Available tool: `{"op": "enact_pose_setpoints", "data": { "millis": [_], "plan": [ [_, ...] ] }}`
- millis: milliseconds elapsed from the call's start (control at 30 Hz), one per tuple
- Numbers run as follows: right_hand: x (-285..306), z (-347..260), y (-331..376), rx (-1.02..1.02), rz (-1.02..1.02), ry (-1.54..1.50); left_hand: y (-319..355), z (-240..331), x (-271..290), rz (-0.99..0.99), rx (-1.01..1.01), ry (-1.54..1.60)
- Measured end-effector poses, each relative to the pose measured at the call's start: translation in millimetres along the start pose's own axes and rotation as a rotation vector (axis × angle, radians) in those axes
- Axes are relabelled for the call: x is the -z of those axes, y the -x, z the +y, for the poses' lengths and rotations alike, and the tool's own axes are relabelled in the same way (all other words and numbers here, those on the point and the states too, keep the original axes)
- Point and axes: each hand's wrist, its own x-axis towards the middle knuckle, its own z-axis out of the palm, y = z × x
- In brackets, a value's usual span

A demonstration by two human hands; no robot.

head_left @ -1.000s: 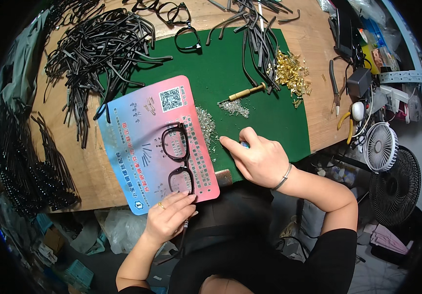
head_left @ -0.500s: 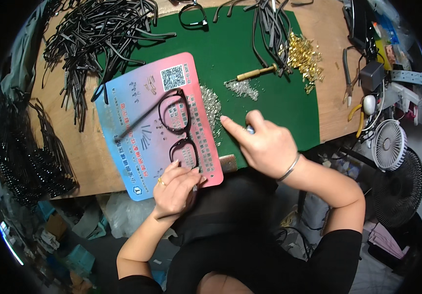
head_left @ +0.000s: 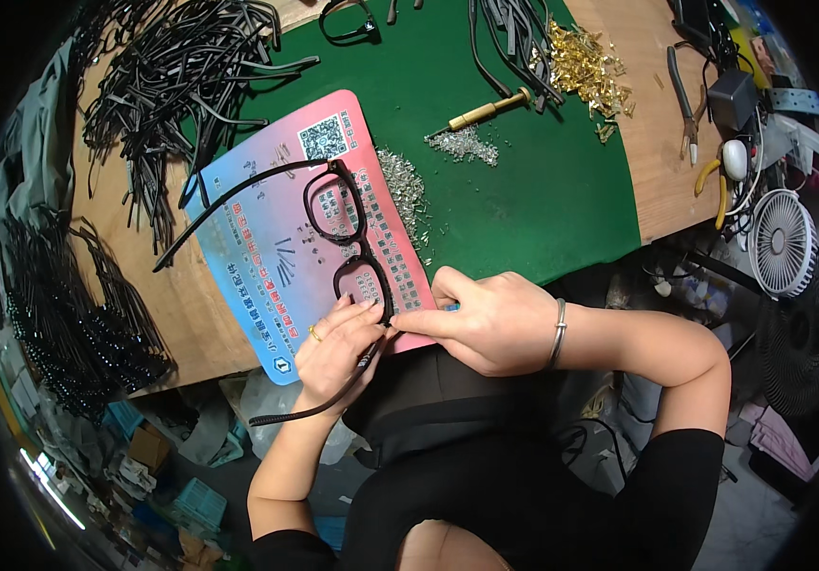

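Note:
Black-framed glasses [head_left: 365, 217] lie over a pink and blue printed mat, one temple arm stretching left across it and the other running below my left hand. My left hand [head_left: 335, 354], with a gold ring, is closed on the near end of the frame at the hinge. At that same hinge, the index fingertip of my right hand [head_left: 500, 324] touches or nearly touches the frame. The other right fingers are curled in, and a bit of something blue shows among them; its kind is hidden. Small silver screws [head_left: 402, 190] are heaped beside the mat [head_left: 238, 324].
A brass-handled screwdriver [head_left: 487, 111] lies by a second heap of tiny silver parts [head_left: 467, 146]. Gold metal pieces [head_left: 585, 67] and black temple arms [head_left: 191, 76] are piled at the back. Pliers [head_left: 683, 105] and a white fan [head_left: 783, 243] stand right.
My right hand has moved from beside the screw heap toward me, to the near hinge of the glasses. The near temple arm now shows below my left hand. The view has shifted slightly.

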Motion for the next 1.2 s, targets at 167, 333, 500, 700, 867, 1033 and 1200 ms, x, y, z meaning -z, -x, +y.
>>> {"op": "enact_pose_setpoints", "data": {
  "millis": [167, 333, 500, 700, 867, 1033, 1200],
  "plan": [
    [-1.8, -2.1, -1.7, 0.010, 0.009, 0.030, 0.1, 0.6, 1.3, -0.003, 0.004, 0.018],
    [0.4, -4.0, -1.0, 0.007, -0.032, 0.073, 1.6, 0.3, 0.4, -0.005, -0.014, 0.006],
    [4.5, 2.1, -6.5, 0.153, -0.040, 0.274, 1.5, -0.8, -1.9, 0.002, -0.058, -0.028],
    [5.6, 9.3, -11.7, 0.206, -0.118, 0.297, 5.9, -2.5, -5.6, 0.048, -0.076, -0.027],
    [8.2, 5.6, -14.3, 0.174, -0.124, 0.245, 3.4, -2.6, -3.7, 0.035, -0.070, 0.015],
    [5.7, 6.0, -14.7, 0.164, -0.126, 0.236, 5.4, -4.0, -4.1, 0.026, -0.073, 0.000],
    [2.6, 8.4, -12.8, 0.178, -0.079, 0.223, 3.4, -1.9, -6.6, 0.036, -0.059, -0.001]
  ]
}}
